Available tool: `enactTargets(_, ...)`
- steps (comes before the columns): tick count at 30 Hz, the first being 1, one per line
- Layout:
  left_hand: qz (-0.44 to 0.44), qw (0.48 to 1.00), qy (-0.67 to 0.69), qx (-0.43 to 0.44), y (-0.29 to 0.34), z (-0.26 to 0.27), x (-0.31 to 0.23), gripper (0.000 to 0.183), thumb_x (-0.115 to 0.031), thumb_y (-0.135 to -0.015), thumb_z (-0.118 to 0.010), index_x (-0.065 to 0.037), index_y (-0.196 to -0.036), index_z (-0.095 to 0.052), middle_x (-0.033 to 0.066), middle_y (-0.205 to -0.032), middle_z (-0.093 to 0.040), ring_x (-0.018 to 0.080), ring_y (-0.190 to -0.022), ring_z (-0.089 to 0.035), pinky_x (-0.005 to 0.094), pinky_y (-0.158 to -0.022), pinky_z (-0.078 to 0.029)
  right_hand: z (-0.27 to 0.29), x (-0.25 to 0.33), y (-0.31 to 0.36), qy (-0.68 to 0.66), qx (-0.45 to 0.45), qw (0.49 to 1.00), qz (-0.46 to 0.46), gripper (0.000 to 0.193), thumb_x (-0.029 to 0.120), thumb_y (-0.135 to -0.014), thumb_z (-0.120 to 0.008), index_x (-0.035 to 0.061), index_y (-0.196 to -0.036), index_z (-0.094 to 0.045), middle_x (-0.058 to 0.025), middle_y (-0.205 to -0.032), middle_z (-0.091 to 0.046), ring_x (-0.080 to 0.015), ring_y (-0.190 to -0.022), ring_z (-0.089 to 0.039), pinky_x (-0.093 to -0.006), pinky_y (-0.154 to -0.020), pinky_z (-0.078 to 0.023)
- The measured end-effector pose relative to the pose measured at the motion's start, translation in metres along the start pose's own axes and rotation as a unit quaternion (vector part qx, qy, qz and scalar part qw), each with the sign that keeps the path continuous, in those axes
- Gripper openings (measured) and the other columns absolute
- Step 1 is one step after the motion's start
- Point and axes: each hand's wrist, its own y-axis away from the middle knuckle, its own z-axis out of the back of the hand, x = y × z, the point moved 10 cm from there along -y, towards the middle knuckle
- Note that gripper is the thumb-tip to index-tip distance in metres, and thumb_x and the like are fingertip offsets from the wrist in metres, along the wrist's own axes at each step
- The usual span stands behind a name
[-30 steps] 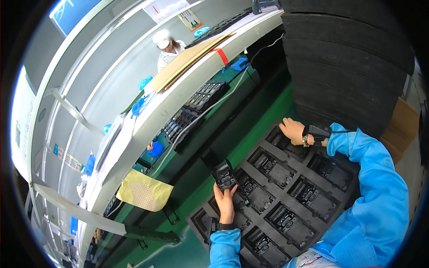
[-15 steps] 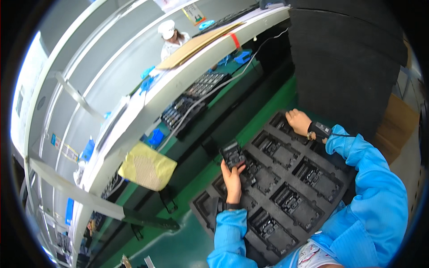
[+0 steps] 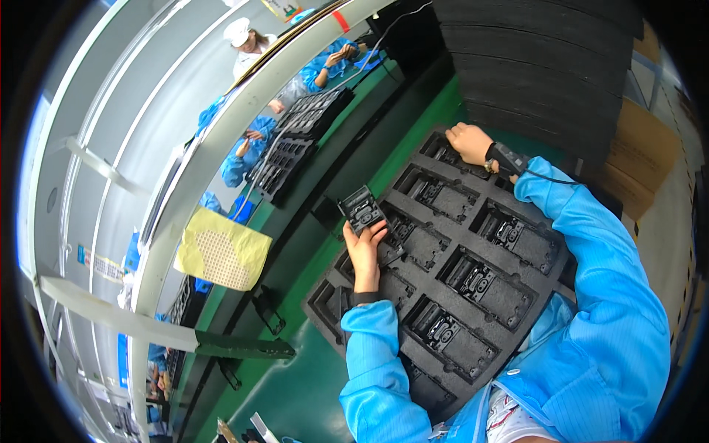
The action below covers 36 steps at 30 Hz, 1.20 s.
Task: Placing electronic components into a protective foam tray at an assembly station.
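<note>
My left hand [image 3: 364, 258] grips a black plastic housing [image 3: 362, 209] with small moulded fittings, tilted up above the far-left side of a black foam tray [image 3: 443, 292]. The tray's compartments hold similar black housings, such as the housing [image 3: 509, 235] toward its right side. At the tray's far corner my right hand [image 3: 470, 144] is closed, its fingers curled down into the corner compartment. Whatever those fingers hold is hidden by the hand.
Tall stacked black trays [image 3: 543, 74] rise behind the far edge, with a cardboard box [image 3: 639, 151] to the right. A yellow cloth [image 3: 224, 249] hangs on the bench at left. Across it, co-workers in blue sleeves [image 3: 247, 151] work beside more black trays [image 3: 284, 162].
My view has shifted, so the tray and both hands appear higher and further left. Co-workers' blue sleeves and hands now show across the bench. The left hand keeps its hold on the housing.
</note>
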Motion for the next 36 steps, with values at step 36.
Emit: enactTargets(36, 0.017, 0.983, 0.156, -0.091, 0.014, 0.020, -0.009, 0.065, 0.012, -0.085, -0.044, -0.008, -0.145, -0.028, 0.0226, -0.138, -0.050, 0.0333, -0.116, -0.060, 0.0407, -0.093, -0.053, 0.010, 0.128, -0.086, -0.793, 0.328, 0.486, -0.162, 0.054, -0.009, -0.085, -0.036, 0.0018, -0.137, -0.030, -0.0189, -0.121, -0.060, -0.0319, -0.100, -0.068, -0.0414, -0.080, -0.060)
